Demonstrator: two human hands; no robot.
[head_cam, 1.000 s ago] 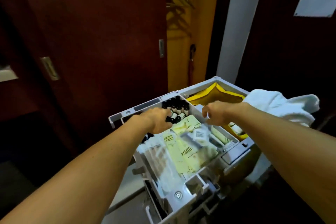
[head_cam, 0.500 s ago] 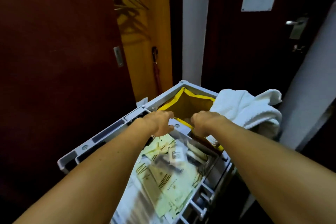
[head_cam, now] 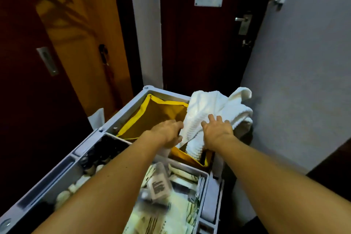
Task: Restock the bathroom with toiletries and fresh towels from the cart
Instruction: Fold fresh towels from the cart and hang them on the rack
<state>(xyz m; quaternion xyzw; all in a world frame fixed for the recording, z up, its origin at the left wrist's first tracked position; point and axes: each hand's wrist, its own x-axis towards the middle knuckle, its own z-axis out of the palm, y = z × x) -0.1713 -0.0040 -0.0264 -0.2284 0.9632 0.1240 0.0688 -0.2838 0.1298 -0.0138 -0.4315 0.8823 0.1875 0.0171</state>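
Note:
A white towel [head_cam: 214, 108] hangs over the far right rim of the grey cart [head_cam: 121, 118] and droops into its yellow bag [head_cam: 159, 112]. My left hand [head_cam: 167, 133] grips the towel's left edge with curled fingers. Spread flat, my right hand [head_cam: 216, 129] rests on the towel's ribbed fold. Nearer me, the cart's tray holds pale yellow sachets [head_cam: 171, 213], a small clear packet [head_cam: 158, 184] and dark-capped little bottles [head_cam: 102, 154].
A dark door [head_cam: 199, 43] with a metal handle [head_cam: 243, 23] and a white plate stands straight ahead. To the right rises a grey wall [head_cam: 303, 81], close to the cart. A dark sliding panel [head_cam: 28, 81] and an open yellow-lit closet [head_cam: 79, 34] lie left.
Both hands left the toiletry tray and reached forward over the yellow bag to the towel. The view swung right, bringing the door and the grey wall into sight.

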